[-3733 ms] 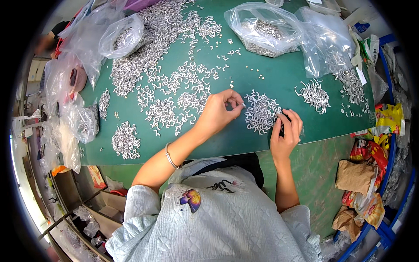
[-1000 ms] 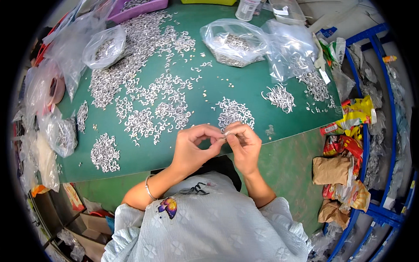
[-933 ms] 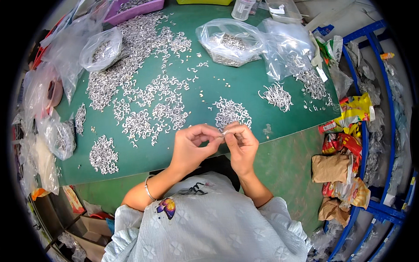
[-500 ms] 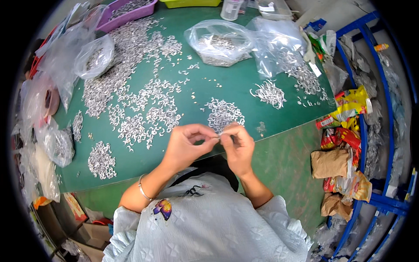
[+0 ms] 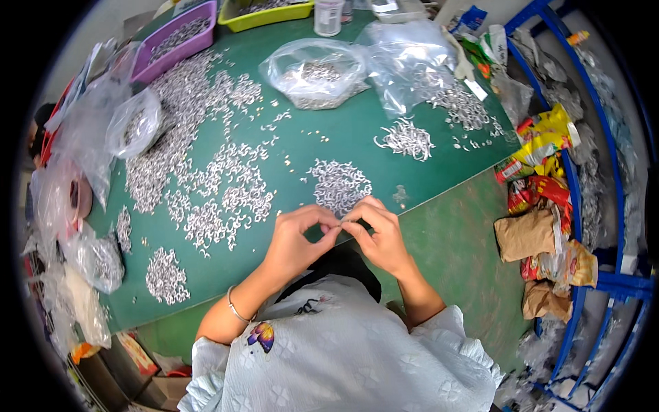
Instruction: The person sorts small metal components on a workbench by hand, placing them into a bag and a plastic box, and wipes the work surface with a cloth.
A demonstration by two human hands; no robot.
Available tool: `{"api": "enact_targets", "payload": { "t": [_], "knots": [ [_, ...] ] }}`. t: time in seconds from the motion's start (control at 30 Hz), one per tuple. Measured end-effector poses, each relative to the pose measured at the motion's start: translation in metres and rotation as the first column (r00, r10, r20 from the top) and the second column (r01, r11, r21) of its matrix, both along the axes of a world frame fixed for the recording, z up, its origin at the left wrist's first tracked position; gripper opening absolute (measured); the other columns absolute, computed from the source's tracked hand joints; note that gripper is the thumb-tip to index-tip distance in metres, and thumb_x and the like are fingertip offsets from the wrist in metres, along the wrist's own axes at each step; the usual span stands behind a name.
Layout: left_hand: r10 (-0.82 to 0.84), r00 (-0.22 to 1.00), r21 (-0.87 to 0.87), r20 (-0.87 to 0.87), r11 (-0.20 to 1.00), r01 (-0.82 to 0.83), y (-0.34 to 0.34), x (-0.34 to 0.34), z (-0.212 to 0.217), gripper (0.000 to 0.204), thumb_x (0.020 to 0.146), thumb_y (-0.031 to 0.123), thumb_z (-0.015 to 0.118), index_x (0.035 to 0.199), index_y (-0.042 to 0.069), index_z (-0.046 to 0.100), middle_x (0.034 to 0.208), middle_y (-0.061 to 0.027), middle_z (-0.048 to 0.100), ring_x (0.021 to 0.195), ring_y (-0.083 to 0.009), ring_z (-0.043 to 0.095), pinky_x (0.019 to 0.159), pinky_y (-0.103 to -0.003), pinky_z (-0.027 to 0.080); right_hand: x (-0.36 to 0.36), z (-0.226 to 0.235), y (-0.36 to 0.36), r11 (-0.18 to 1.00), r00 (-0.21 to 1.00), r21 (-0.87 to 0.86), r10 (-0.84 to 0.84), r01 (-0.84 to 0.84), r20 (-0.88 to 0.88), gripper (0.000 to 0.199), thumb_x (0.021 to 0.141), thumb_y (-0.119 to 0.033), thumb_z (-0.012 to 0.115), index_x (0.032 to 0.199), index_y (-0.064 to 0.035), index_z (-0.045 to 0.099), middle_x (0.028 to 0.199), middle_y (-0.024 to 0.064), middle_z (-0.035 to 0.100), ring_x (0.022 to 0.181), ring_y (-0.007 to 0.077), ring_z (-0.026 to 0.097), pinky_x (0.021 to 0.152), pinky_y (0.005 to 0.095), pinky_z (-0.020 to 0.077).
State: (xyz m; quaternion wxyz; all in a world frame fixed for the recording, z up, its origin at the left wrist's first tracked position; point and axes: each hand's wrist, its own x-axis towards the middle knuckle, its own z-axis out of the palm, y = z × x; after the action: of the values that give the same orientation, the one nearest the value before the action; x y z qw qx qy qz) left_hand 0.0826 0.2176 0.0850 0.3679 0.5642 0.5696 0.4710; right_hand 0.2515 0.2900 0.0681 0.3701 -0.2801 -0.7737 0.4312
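Note:
My left hand (image 5: 299, 242) and my right hand (image 5: 382, 240) meet over the near edge of the green table. Thumb and forefinger of each are pinched, tips together; whatever tiny thing lies between them is too small to make out. Just beyond the fingertips sits a pile of small silvery curved pieces (image 5: 339, 185), crescent-like in shape. More of these pieces (image 5: 218, 196) spread loosely to the left, with a compact heap (image 5: 166, 276) near the front left edge. To the right is a heap of longer, paler curved pieces (image 5: 406, 140).
A purple tray (image 5: 143, 58) and a yellow-green tray (image 5: 266, 18) hold pieces at the back. Behind the piles stand an open clear bag (image 5: 314, 72) and a clear plastic jar (image 5: 327, 19). Blue shelving (image 5: 576, 206) with snack packets borders the right side; plastic bags crowd the left.
The whole view has turned and shifted slightly, moving the table's contents in the picture. Both hands stay pinched fingertip to fingertip; my right wrist looks more slanted.

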Motion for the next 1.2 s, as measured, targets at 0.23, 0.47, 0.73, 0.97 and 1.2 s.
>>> {"api": "enact_targets", "payload": {
  "t": [0.23, 0.47, 0.73, 0.97, 1.2],
  "knots": [
    [0.124, 0.812, -0.322, 0.57, 0.943, 0.081, 0.009, 0.017, -0.023, 0.007, 0.083, -0.004, 0.068, 0.091, -0.004, 0.066, 0.09, -0.006, 0.067, 0.081, -0.009, 0.063, 0.077, -0.023, 0.053, 0.017, -0.014, -0.012, 0.93, 0.991, -0.345, -0.133, 0.128, 0.011, 0.009, 0.091, -0.006, 0.062, 0.086, 0.0015, 0.061, 0.079, 0.0053, 0.061, 0.074, 0.011, 0.055, 0.067, 0.0261, 0.0453],
    [0.16, 0.792, -0.205, 0.589, 0.978, -0.045, 0.015, 0.021, -0.036, 0.021, 0.089, -0.005, 0.06, 0.11, -0.003, 0.059, 0.1, -0.0042, 0.063, 0.095, -0.0101, 0.06, 0.085, -0.024, 0.05, 0.056, -0.035, 0.048, 0.857, 0.848, -0.175, -0.51, 0.485, -0.146, 0.007, 0.09, -0.008, 0.063, 0.087, -0.0019, 0.063, 0.079, -0.0003, 0.061, 0.07, 0.0055, 0.052, 0.063, 0.022, 0.0442],
    [0.237, 0.837, -0.28, 0.493, 0.954, -0.105, -0.014, -0.013, -0.063, 0.019, 0.092, -0.003, 0.057, 0.11, -0.003, 0.06, 0.101, -0.0061, 0.065, 0.092, -0.0107, 0.061, 0.084, -0.024, 0.049, 0.204, -0.092, 0.213, 0.478, 0.497, 0.159, -0.861, 0.864, -0.11, 0.011, 0.081, -0.006, 0.074, 0.091, -0.0023, 0.069, 0.072, 0.0025, 0.065, 0.062, 0.0082, 0.055, 0.061, 0.0246, 0.0475],
    [0.284, 0.882, -0.234, 0.377, 0.95, -0.205, -0.038, -0.024, -0.064, 0.017, 0.092, -0.004, 0.056, 0.108, -0.004, 0.061, 0.102, -0.0067, 0.064, 0.095, -0.0119, 0.061, 0.084, -0.025, 0.05, 0.204, -0.093, 0.219, 0.51, 0.526, 0.37, -0.848, 0.776, 0.064, 0.023, 0.075, -0.018, 0.08, 0.092, -0.0033, 0.072, 0.086, 0.008, 0.068, 0.072, 0.0165, 0.06, 0.069, 0.031, 0.0501],
    [0.244, 0.97, -0.062, -0.014, 0.968, -0.245, -0.043, -0.018, -0.058, 0.019, 0.086, -0.008, 0.058, 0.105, -0.003, 0.062, 0.101, -0.0126, 0.064, 0.092, -0.0199, 0.065, 0.083, -0.028, 0.051, 0.104, -0.043, 0.116, 0.614, 0.736, 0.541, -0.676, 0.575, -0.016, 0.014, 0.086, -0.003, 0.064, 0.1, -0.002, 0.066, 0.101, 0.011, 0.066, 0.098, 0.0269, 0.06, 0.088, 0.0353, 0.0462]
  ]
}}
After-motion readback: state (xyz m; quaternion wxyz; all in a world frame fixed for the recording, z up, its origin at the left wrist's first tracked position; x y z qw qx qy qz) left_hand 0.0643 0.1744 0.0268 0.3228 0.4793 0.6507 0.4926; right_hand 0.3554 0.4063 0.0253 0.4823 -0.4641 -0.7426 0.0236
